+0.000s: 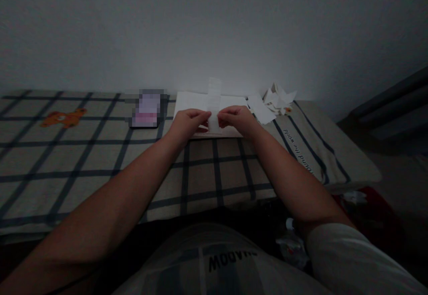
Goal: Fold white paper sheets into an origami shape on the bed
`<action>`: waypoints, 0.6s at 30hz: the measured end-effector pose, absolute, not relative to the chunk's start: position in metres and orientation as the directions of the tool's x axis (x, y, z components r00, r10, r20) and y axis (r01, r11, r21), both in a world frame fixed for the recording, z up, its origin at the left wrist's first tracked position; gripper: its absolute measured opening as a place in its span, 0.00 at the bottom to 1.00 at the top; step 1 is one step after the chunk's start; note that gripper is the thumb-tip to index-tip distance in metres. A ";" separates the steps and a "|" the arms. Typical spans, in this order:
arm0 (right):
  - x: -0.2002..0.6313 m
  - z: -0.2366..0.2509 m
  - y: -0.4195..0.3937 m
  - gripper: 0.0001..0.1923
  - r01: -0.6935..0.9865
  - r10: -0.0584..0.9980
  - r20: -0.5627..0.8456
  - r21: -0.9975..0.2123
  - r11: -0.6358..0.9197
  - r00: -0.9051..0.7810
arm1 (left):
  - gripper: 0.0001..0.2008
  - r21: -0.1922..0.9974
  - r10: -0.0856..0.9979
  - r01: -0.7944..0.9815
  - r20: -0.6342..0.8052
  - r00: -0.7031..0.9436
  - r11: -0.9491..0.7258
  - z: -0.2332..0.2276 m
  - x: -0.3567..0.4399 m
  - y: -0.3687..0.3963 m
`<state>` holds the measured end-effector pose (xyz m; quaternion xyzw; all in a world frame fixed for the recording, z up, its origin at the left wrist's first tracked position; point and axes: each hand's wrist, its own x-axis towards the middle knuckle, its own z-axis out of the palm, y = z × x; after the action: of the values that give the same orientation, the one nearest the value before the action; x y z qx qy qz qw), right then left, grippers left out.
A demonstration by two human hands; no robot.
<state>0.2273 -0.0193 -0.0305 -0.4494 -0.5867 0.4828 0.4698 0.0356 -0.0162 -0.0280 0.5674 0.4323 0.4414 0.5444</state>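
Wall: I see plain white plaster (214, 22) filling the upper half, no windows in view.
Light: dim overall, brightest patch on the wall at centre.
Furniture: low bed or platform under a beige sheet with dark grid lines (83, 152), pushed against the wall.
Sheet detail: orange cartoon print (63, 118) at left.
Right edge: dark slanted ledge (391, 103), too dark to identify.
Floor: greyish, dim (401, 183).

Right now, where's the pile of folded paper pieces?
In the head view the pile of folded paper pieces lies at the far right of the checked cloth, by the wall, just right of the white sheet and beyond the right hand.
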 end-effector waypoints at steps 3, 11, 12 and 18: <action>0.228 -0.031 -0.018 0.11 0.042 0.983 0.126 -0.990 0.132 -0.132 | 0.14 1.000 0.961 -0.011 0.014 0.275 -0.012 -0.029 0.034 -0.014; 0.228 -0.029 -0.021 0.10 0.054 0.984 0.096 -0.993 0.106 -0.152 | 0.11 0.998 0.967 -0.062 -0.013 0.254 0.029 -0.033 0.033 -0.007; 0.228 -0.029 -0.021 0.10 0.054 0.984 0.094 -0.993 0.103 -0.153 | 0.11 0.998 0.970 -0.058 -0.004 0.242 0.019 -0.034 0.034 -0.008; 0.225 -0.029 -0.021 0.09 0.029 0.984 0.087 -0.995 0.092 -0.154 | 0.10 0.991 0.976 0.047 0.111 0.189 -0.122 -0.031 0.034 -0.011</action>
<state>0.2254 -0.0206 -0.0288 -0.4463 -0.5677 0.5046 0.4732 0.0340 -0.0114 -0.0314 0.5875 0.4354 0.4645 0.4996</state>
